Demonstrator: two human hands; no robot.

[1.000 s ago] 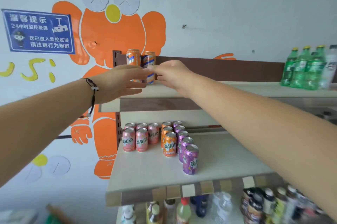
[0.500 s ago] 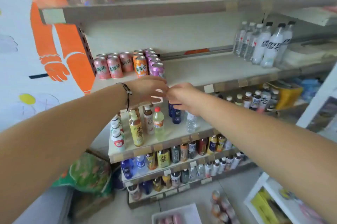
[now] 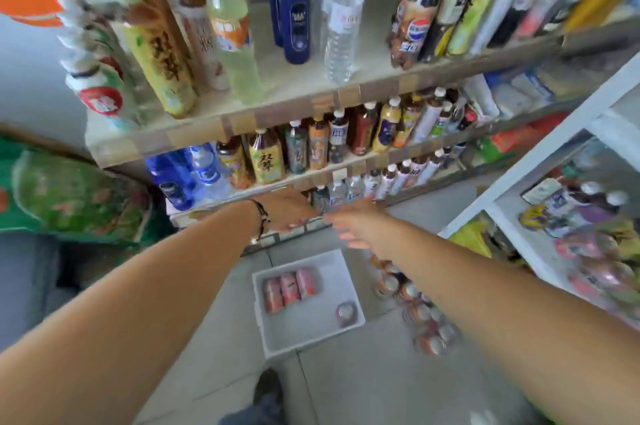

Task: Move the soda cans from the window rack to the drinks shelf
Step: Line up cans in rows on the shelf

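Both arms reach out over the floor. A white tray lies below with three pink soda cans side by side. More cans beside it look blurry. The left hand and right hand hold nothing, fingers loose. Bottles fill the blurry shelves behind.

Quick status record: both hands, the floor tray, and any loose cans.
left hand: empty, fingers relaxed
right hand: empty, fingers extended
white tray: on the floor, below the hands
pink cans: three lying side by side in the tray
purple can: alone in the tray, near its right wall
loose cans: on the floor right of the tray, blurred
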